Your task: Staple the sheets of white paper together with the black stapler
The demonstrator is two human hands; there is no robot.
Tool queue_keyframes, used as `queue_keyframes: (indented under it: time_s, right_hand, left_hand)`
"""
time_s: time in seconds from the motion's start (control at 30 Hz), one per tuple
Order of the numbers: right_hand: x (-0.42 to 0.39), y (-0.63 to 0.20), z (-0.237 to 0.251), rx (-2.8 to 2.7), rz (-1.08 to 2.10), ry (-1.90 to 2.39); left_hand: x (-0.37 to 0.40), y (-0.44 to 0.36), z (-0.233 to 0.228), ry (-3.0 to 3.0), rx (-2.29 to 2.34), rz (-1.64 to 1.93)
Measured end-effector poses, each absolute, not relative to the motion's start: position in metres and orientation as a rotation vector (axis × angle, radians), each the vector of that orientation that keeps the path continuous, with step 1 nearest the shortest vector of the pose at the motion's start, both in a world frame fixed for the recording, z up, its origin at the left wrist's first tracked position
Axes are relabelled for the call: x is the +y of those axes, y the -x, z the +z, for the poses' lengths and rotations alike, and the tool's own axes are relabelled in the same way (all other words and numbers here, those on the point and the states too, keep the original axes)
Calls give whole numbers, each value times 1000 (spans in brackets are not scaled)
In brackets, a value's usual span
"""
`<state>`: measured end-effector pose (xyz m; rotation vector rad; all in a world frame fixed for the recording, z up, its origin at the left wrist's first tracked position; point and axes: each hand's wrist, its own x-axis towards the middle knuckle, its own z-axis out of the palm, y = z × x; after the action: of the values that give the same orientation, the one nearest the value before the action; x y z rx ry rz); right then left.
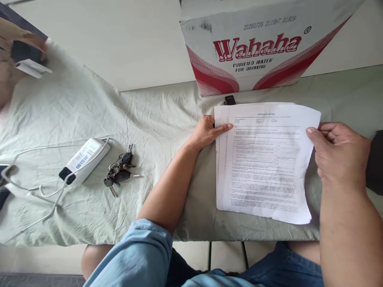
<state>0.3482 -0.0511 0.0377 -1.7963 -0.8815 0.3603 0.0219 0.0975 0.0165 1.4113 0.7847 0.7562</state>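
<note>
Several printed paper sheets (265,167), the top one headed "Overleaf Notes", are held up between my two hands over the cloth. My left hand (208,131) grips their upper left edge, its thumb on the front and the other fingers hidden behind. At the upper right edge, my right hand (339,149) pinches the paper between thumb and curled fingers. The lower right corner bends a little. Just behind the sheets' top edge lies a small black object (229,100), partly hidden.
A Wahaha water carton (251,52) stands at the back. On the greenish cloth (167,115) lie a bunch of keys (121,169) and a white power bank (85,161) with a cable (50,205). Another person's hand (26,38) holds a dark object at the far left. A dark object (375,163) sits at the right edge.
</note>
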Motion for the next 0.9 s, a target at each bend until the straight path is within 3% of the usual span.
queue_keyframes:
  time_s: [0.5, 0.7, 0.9]
  right_hand:
    - [-50, -337, 49, -961, 349, 1800]
    - [-62, -344, 68, -836, 1127, 1761]
    - [-66, -342, 81, -669, 1252, 1770]
  left_hand:
    - [96, -22, 14, -1408, 806, 772]
    - [102, -30, 5, -1048, 844, 1135]
    - [114, -32, 4, -806, 807, 1372]
